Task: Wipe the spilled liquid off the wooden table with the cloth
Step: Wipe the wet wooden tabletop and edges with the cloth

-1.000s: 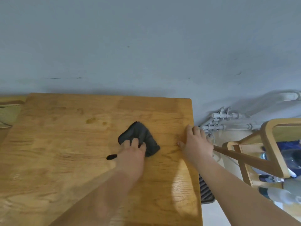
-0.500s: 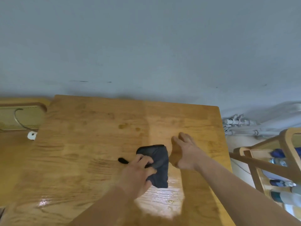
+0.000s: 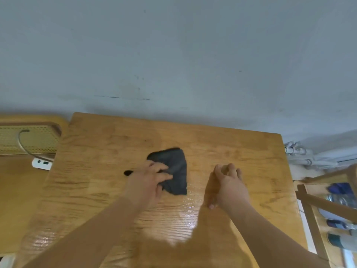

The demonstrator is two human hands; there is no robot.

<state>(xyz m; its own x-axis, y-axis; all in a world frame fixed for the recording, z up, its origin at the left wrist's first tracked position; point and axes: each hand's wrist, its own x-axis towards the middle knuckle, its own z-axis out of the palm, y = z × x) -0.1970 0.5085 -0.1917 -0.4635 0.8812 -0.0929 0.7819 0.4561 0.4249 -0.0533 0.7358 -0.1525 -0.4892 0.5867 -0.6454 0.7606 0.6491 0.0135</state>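
A dark grey cloth (image 3: 174, 167) lies flat near the middle of the wooden table (image 3: 241, 151). My left hand (image 3: 148, 180) presses on the cloth's left edge, fingers spread over it. My right hand (image 3: 229, 186) rests on the table to the right of the cloth, fingers loosely curled, holding nothing. A small black mark (image 3: 127, 173) shows on the wood just left of my left hand. A glossy wet-looking sheen (image 3: 188, 215) covers the wood below the cloth.
A grey wall rises behind the table. At the left stand a perforated yellow panel (image 3: 29, 140) and a white power strip (image 3: 41, 164). White pipes (image 3: 297, 153) and a wooden rack with bottles (image 3: 338, 213) are at the right.
My left hand has pushed the cloth up the table, over the darker spots. My right hand has moved right, away from the cloth. The view has shifted, showing more of the left side.
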